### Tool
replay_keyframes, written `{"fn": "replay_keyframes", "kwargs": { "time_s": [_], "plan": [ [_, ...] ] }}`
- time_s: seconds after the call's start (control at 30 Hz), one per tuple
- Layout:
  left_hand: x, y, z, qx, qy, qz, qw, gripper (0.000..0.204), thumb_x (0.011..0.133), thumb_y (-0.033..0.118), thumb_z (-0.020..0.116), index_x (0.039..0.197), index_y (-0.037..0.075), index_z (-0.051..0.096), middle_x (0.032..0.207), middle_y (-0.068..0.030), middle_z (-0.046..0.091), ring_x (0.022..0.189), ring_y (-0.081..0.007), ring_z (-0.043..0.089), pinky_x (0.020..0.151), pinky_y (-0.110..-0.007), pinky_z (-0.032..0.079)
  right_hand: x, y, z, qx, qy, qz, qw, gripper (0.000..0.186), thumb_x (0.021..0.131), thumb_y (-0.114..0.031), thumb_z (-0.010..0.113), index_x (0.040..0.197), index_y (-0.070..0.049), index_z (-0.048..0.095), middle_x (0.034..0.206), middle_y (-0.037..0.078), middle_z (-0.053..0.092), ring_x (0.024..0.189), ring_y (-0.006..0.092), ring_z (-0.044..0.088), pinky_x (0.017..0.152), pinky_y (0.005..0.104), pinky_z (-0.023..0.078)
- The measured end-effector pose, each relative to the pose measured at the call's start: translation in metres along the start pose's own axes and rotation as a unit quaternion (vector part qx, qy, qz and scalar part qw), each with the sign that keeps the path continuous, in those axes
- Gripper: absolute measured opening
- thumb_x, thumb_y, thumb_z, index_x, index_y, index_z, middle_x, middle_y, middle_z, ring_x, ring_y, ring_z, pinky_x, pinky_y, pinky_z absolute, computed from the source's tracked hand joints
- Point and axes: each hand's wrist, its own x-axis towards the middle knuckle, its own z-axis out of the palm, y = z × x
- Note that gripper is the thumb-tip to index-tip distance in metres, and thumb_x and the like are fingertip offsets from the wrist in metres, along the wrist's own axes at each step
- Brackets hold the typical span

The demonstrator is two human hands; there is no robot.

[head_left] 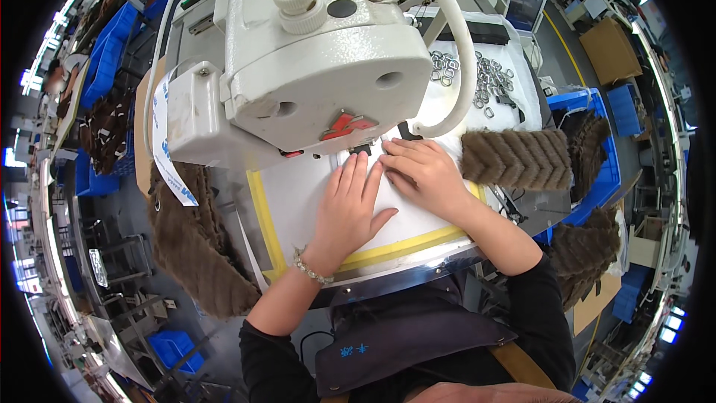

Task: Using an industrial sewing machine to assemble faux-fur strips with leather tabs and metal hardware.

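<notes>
Fingers: left hand (349, 205) flat and spread on the white work surface; right hand (422, 172) flat too, fingers extended toward the needle area, gripping nothing
Sewing machine (298, 60): white head looms over both hands
Tabletop (388, 250): white, edged with yellow tape
Brown fur pieces (516, 158): just right of the right hand; more hang at left
Metal buckles (477, 75): heaped behind
Risk: fingertips lie near the presser foot (361, 149); drifting forward could bring them under it

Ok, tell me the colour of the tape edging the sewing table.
Yellow: the tape edges the white table; head view shows it.
</notes>
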Motion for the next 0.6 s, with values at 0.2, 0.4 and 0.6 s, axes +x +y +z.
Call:
{"fn": "replay_keyframes", "kwargs": {
  "time_s": [0.2,0.4,0.6],
  "plan": [
    [-0.0013,-0.0003,-0.0008,-0.007,0.011,0.007,1.0,0.071,0.086,0.052,0.057,0.133,0.0,0.05,0.136,-0.022,0.048,0.128,-0.0334,0.044,0.106,-0.044,0.034,0.0006,-0.0002,-0.0002,0.003,0.005,-0.002,1.0,0.024,0.076,-0.009,0.07,0.1,-0.005,0.068,0.112,0.01,0.068,0.105,0.0235,0.064,0.088,0.0353,0.046],
    [-0.0011,0.0001,0.0,-0.023,0.007,0.0,1.0,0.071,0.085,0.052,0.059,0.132,-0.001,0.05,0.136,-0.0217,0.048,0.129,-0.0331,0.044,0.107,-0.044,0.033,0.0006,-0.0013,-0.0009,0.004,0.001,0.002,1.0,0.024,0.076,-0.009,0.07,0.1,-0.005,0.068,0.112,0.01,0.068,0.105,0.0232,0.064,0.088,0.0351,0.046],
    [-0.0001,-0.002,0.0012,-0.036,0.008,-0.002,0.999,0.07,0.084,0.05,0.061,0.13,-0.002,0.05,0.137,-0.0216,0.048,0.13,-0.0333,0.043,0.107,-0.044,0.033,-0.0006,-0.0001,0.0015,0.003,0.003,0.003,1.0,0.024,0.076,-0.009,0.07,0.1,-0.005,0.069,0.112,0.01,0.068,0.106,0.0232,0.064,0.088,0.0353,0.046]
  ]
}}
